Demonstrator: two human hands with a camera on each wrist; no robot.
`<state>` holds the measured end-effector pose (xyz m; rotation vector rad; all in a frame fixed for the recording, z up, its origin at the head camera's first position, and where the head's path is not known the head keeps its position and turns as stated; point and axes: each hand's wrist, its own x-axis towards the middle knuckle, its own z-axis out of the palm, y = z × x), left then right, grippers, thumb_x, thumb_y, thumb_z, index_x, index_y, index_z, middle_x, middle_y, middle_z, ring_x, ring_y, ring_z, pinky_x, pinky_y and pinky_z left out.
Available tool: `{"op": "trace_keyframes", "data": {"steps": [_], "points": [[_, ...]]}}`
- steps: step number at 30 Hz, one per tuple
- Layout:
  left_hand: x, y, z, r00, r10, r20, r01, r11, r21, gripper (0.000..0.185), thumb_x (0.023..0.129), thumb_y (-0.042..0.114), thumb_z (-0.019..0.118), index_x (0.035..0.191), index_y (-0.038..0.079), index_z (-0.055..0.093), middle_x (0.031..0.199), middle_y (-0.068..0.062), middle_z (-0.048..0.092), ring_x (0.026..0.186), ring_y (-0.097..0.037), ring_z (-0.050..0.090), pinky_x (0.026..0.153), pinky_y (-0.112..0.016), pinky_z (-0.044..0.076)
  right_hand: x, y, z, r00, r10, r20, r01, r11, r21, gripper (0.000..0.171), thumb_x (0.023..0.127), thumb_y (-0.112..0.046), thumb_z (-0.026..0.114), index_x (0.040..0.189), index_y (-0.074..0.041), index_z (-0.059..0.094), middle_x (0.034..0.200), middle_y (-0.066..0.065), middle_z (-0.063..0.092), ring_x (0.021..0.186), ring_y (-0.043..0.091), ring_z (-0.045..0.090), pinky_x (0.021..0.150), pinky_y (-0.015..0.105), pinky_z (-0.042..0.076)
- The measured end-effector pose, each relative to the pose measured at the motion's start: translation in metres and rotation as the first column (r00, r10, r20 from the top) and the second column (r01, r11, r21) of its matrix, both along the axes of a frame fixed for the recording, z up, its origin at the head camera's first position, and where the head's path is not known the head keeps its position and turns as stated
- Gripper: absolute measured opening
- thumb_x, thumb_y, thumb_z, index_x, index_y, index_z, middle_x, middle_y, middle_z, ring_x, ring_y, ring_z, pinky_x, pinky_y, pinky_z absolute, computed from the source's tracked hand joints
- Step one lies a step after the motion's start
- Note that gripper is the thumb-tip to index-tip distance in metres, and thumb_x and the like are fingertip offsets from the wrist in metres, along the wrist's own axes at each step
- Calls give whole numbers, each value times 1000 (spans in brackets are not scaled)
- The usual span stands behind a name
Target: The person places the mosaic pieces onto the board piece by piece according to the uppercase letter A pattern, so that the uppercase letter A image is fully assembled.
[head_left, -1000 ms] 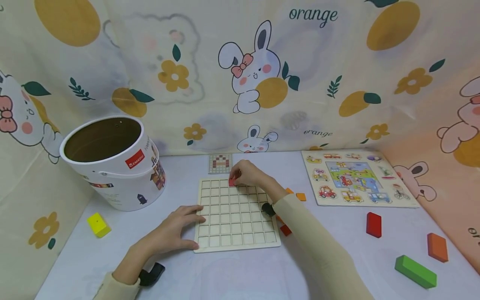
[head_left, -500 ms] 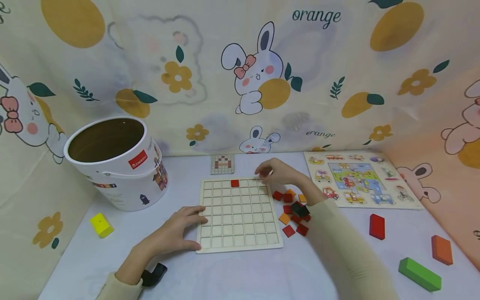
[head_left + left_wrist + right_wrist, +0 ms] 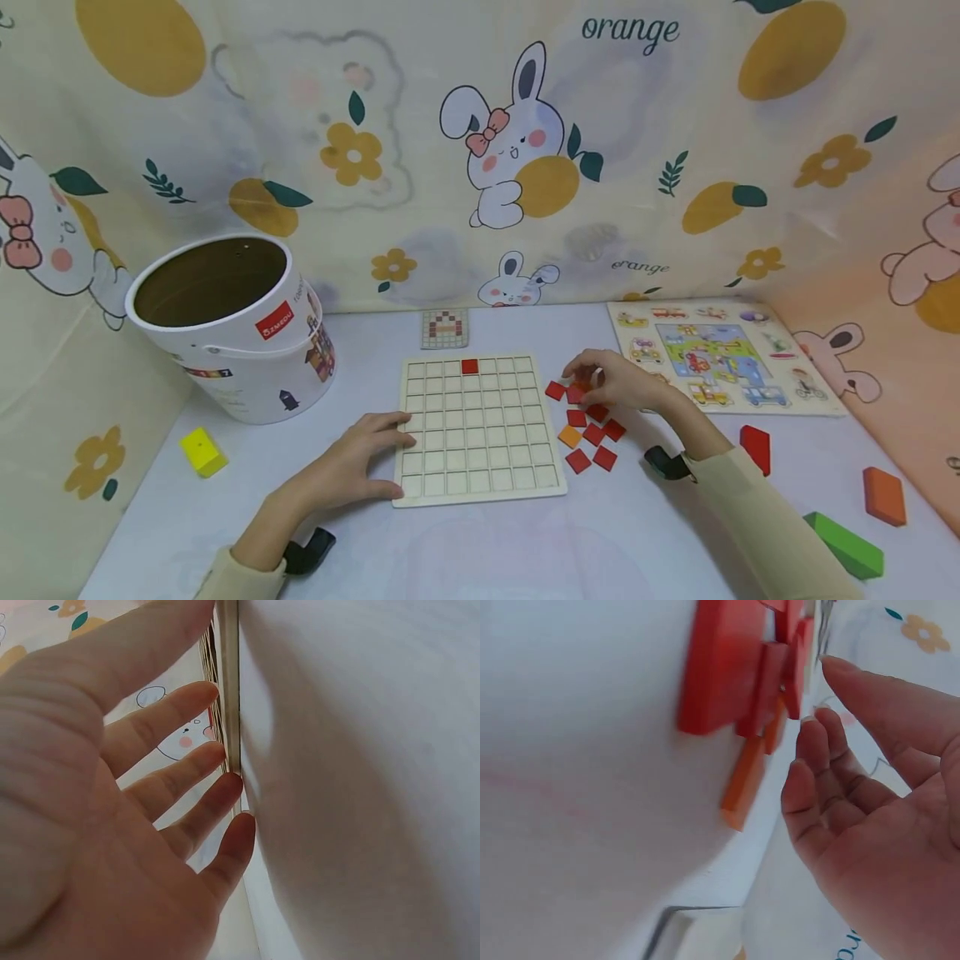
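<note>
Small red square tiles (image 3: 592,433) are heaped on the white table (image 3: 480,542) just right of the pale wooden grid board (image 3: 480,429). One red tile (image 3: 469,366) now sits in the board's top row (placed within the last second, so seating is done for that piece). The right hand (image 3: 611,385) has been moved back over the heap, fingers (image 3: 810,750) loosely apart, nothing clamped. The left hand (image 3: 352,467) is still pressed flat, fingers straight, against the board's left edge.

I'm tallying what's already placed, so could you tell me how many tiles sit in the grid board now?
1. A single red tile sits in the top row of the board, fourth cell from the left; every other cell shows bare wood.
</note>
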<state>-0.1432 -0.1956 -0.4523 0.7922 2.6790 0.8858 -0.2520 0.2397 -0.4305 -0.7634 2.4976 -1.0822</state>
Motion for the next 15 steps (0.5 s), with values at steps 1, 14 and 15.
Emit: {"op": "trace_keyframes", "data": {"steps": [1,14,15], "points": [[0,0,0,1000,0,-2,0,1000,3,62,74,37,87,128,16,66,154,-8,41,141,-34,35,112,-55,33,1,0,-1,1000,4,-4,-4,1000,-9,34,83,0,78,115,-1,67,101,11,62,92,28,52,75,29,49],[-2,-1,-2,998,20,52,-21,999,31,64,73,37,88,129,17,65,155,-5,39,141,-31,33,112,-53,34,6,-7,-5,1000,-18,-4,18,999,40,30,86,4,72,114,-4,68,96,6,60,92,25,51,75,29,47],[-2,-2,-2,998,19,57,-21,999,34,64,73,37,88,129,16,65,155,-5,39,141,-31,33,112,-54,34,6,-7,-4,1000,-17,-4,17,999,41,29,86,5,71,113,-4,68,95,6,60,91,25,51,75,29,47]]}}
